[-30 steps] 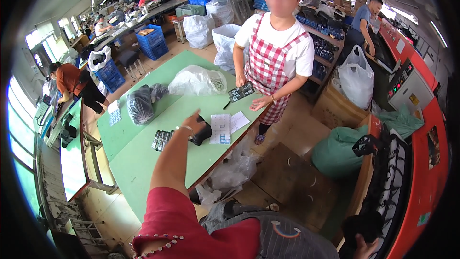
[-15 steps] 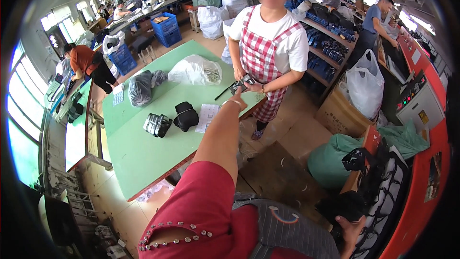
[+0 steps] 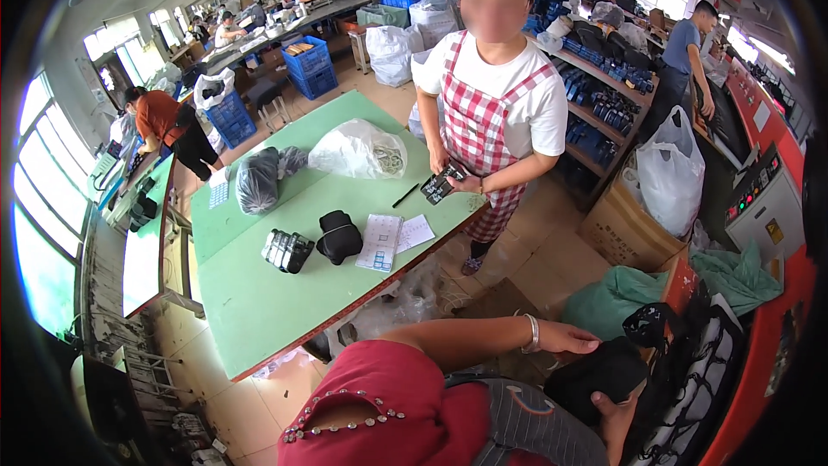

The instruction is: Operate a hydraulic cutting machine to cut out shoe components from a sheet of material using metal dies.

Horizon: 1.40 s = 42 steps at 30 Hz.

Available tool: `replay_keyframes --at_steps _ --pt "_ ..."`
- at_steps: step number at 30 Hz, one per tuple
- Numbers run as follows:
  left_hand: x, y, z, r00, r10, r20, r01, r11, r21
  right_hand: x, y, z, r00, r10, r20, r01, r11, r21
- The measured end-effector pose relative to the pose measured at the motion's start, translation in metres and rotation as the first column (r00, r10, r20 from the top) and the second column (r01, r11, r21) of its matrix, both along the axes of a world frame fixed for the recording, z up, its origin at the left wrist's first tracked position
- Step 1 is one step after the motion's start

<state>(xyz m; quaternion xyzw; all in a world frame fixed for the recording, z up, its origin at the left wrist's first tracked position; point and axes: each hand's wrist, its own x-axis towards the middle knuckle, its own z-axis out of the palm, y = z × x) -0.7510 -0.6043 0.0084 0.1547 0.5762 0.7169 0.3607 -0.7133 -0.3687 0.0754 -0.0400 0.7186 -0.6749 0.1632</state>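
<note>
Near the lower right, my right hand (image 3: 616,421) grips a soft black fabric piece (image 3: 601,380) from its right side, with the thumb on top. My left hand (image 3: 567,338), with a silver bracelet at the wrist, is just above the far edge of that piece. Its fingers are stretched toward the cloth and appear to hold nothing; whether they touch it I cannot tell. Beside my right hand, black pieces with white bands (image 3: 690,380) lie along the red machine. Across the green table (image 3: 250,311), a co-worker (image 3: 496,112) in a checked apron holds a black item with white print (image 3: 442,183).
On the table are a black bundle (image 3: 340,237), a banded stack (image 3: 287,250), paper sheets (image 3: 379,242), a pen (image 3: 405,196) and plastic bags (image 3: 358,151). At right stand a green sack (image 3: 608,298), a cardboard box (image 3: 625,229) and a machine control box (image 3: 763,207).
My left hand has drawn back from the co-worker's item to the black fabric piece at my right hand. The co-worker still holds the printed item, now tilted differently.
</note>
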Motion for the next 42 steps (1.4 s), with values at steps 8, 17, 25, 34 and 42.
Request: replay_keyframes --at_steps 8,17,25,34,42 --pt "0.005 -0.084 -0.032 0.998 0.039 0.054 -0.038 0.999 -0.029 -0.014 -0.05 -0.008 0.988 -0.149 -0.05 0.148 0.989 -0.022" --pt "-0.047 -0.333 -0.146 0.447 0.795 0.41 -0.725 0.59 -0.355 -0.013 -0.126 0.009 0.997 -0.064 0.043 0.061 0.996 0.07" --pt "-0.032 -0.231 -0.058 0.95 0.229 0.214 -0.233 0.973 -0.009 -0.008 -0.156 0.013 0.992 -0.125 0.03 0.119 0.983 0.139" --pt "-0.005 -0.143 -0.01 0.957 0.26 0.131 -0.288 0.909 0.302 -0.045 -0.196 0.03 0.994 0.068 -0.083 -0.041 0.955 0.292" --pt "0.019 -0.157 0.023 0.816 0.181 0.549 -0.481 0.739 0.472 -0.042 -0.204 0.055 0.926 0.373 -0.049 -0.363 0.92 0.146"
